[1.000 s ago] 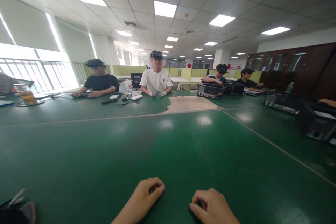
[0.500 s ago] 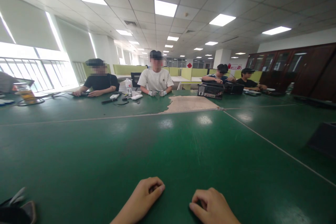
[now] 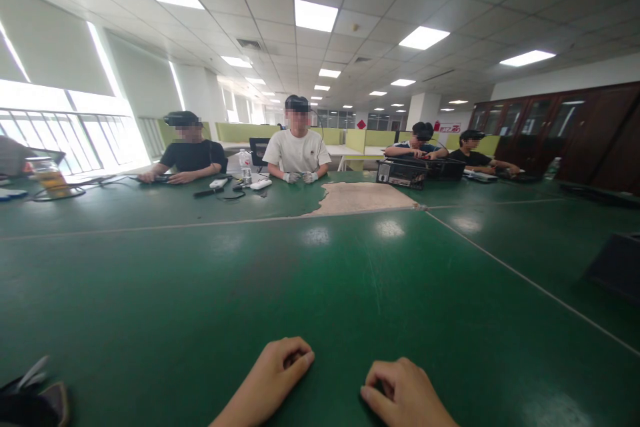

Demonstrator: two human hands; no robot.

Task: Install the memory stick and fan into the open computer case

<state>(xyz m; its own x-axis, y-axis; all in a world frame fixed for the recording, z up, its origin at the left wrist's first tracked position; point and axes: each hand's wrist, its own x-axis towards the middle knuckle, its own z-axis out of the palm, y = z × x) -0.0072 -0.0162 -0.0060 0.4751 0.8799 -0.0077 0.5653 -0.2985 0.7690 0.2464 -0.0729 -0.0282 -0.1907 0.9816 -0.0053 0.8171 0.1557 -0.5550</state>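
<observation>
My left hand [image 3: 280, 371] rests on the green tabletop [image 3: 320, 287] near its front edge, fingers curled in and thumb against them. A hand's width or so to the right lies my right hand [image 3: 400, 390], curled in the same loose way. Nothing shows inside either hand, and the two are apart. Both touch only the table surface.
Dark items with a pale handle-like piece [image 3: 35, 370] lie at the lower left. A dark box [image 3: 617, 267] stands at the right. Across the table sit several people, with a bottle [image 3: 245, 167], cables and an opened computer case [image 3: 400, 173]. A jar [image 3: 50, 177] is far left.
My hands have not moved. Across the table at the right, a person behind the computer case has lowered an arm, and the person farther right has shifted a hand.
</observation>
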